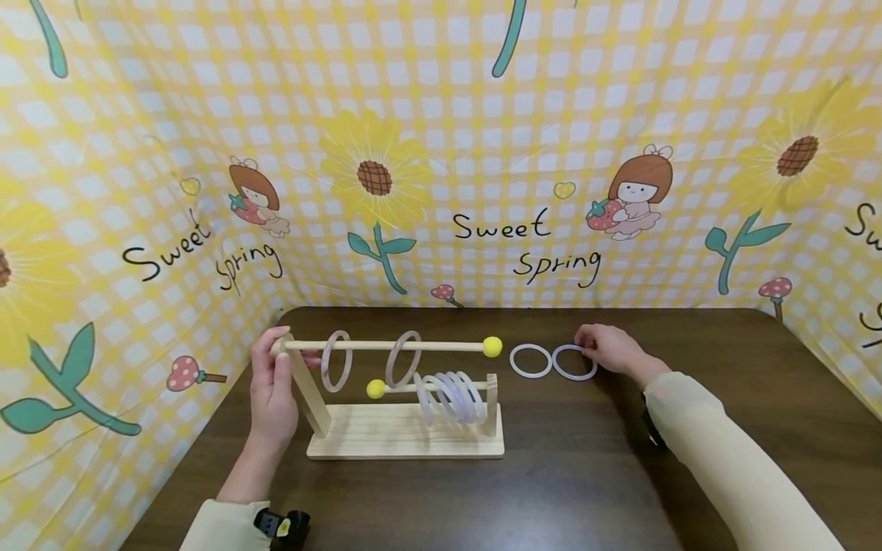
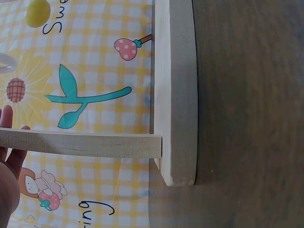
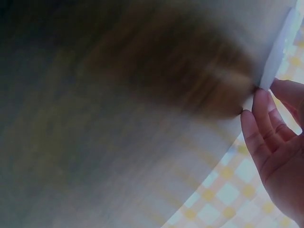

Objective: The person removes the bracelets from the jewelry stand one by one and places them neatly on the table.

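A wooden ring stand (image 1: 406,440) has two horizontal rods with yellow ball ends. At its left post, my left hand (image 1: 272,390) grips the top, thumb in front and fingers behind; the left wrist view shows the post (image 2: 85,144) crossing the fingers. Two pale rings hang apart on the upper rod (image 1: 441,346), and several translucent rings (image 1: 451,398) are bunched on the lower one. On the table to the right, my right hand (image 1: 612,350) pinches the edge of a pale lilac ring (image 1: 556,371), seen edge-on between thumb and fingertips in the right wrist view.
Another pale ring (image 1: 530,375) lies flat on the dark wooden table (image 1: 572,474), just left of the pinched one. A yellow checked cloth (image 1: 441,153) with printed flowers hangs behind the table and along its sides.
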Action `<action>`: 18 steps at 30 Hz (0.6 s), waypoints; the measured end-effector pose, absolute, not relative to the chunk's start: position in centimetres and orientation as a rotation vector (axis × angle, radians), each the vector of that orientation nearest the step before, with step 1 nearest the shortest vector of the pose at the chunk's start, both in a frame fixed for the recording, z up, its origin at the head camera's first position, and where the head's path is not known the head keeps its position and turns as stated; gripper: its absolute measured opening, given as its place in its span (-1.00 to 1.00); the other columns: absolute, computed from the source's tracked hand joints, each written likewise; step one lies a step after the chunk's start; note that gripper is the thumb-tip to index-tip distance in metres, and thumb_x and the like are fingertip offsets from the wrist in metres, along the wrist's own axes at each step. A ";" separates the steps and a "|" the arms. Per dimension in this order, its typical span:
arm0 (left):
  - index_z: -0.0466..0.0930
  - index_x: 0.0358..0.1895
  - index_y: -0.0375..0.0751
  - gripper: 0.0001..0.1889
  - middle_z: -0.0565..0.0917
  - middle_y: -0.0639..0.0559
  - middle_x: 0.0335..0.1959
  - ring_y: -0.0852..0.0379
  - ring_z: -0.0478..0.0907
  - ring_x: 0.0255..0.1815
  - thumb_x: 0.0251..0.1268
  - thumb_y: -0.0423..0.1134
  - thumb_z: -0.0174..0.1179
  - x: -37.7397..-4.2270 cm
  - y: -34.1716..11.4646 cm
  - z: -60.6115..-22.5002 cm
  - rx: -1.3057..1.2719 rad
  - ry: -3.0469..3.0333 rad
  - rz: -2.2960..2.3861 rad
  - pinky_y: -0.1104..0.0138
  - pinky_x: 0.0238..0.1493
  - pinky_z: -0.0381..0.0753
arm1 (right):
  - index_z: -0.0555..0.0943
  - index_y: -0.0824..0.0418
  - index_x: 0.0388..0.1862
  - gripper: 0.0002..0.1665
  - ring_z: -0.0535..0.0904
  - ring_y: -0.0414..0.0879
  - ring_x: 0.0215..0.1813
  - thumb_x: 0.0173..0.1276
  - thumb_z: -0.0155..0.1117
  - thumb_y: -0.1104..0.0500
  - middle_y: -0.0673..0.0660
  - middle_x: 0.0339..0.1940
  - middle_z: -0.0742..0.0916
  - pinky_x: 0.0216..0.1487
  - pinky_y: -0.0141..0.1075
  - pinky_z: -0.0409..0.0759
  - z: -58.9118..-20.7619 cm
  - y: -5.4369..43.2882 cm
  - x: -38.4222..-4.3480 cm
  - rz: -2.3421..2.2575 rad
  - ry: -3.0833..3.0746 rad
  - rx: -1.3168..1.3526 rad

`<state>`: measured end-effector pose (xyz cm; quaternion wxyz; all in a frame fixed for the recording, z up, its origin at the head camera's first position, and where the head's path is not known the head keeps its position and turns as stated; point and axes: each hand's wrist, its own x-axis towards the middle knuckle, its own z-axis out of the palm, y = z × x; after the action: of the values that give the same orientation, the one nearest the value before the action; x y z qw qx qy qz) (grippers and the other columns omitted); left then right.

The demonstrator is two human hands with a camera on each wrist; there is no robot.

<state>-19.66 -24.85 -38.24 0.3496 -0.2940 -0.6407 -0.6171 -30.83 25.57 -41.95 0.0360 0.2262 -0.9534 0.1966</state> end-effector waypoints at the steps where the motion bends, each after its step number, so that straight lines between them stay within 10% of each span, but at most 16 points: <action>1: 0.08 0.24 -0.62 -0.66 0.62 -0.08 -0.26 0.16 0.62 -0.27 0.55 -0.45 -0.28 -19.7 -24.8 -38.3 -0.759 -1.666 -1.594 0.46 -0.17 0.62 | 0.57 0.29 -0.26 -0.85 0.50 -0.06 -0.40 0.19 0.31 0.39 0.02 -0.49 0.59 -0.33 -0.14 0.51 -42.0 25.7 -30.8 0.616 -2.930 0.690; 18: 0.08 0.24 -0.62 -0.66 0.64 0.00 -0.23 0.14 0.63 -0.28 0.56 -0.43 -0.28 -19.7 -24.7 -38.4 -0.758 -1.652 -1.586 0.48 -0.21 0.61 | 0.58 0.34 -0.06 -0.82 0.62 -0.02 -0.32 0.38 0.25 0.32 0.17 -0.28 0.69 -0.38 -0.32 0.59 -38.3 24.3 -25.8 1.178 -2.633 0.557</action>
<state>-19.70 -24.66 -38.36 0.3567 -0.2935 -0.6399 -0.6141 -25.81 24.30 -38.31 0.1015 0.1887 -0.8916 0.3988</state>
